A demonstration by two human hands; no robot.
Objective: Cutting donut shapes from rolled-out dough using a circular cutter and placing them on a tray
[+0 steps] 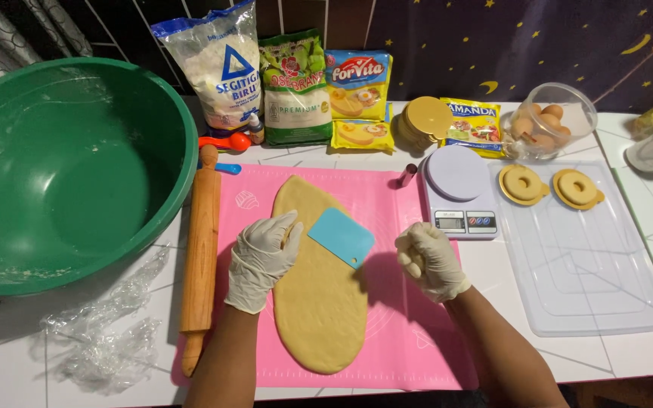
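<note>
A long oval of rolled yellow dough (319, 302) lies on a pink silicone mat (402, 340). My gloved left hand (262, 257) rests on the dough's left edge with its fingers curled together; I cannot tell whether it pinches the dough. Just right of those fingertips a light blue plastic scraper (341, 236) lies flat on the dough, held by neither hand. Over the mat's right part, my gloved right hand (431, 261) is closed around a small lump of dough (415, 266) that shows between the fingers.
A wooden rolling pin (201, 249) lies along the mat's left edge, beside a big green bowl (153, 113). A small kitchen scale (459, 193), a clear tray (583, 272) with two ring-shaped pieces (523, 183), an egg jar (552, 121) and ingredient bags (296, 87) stand behind.
</note>
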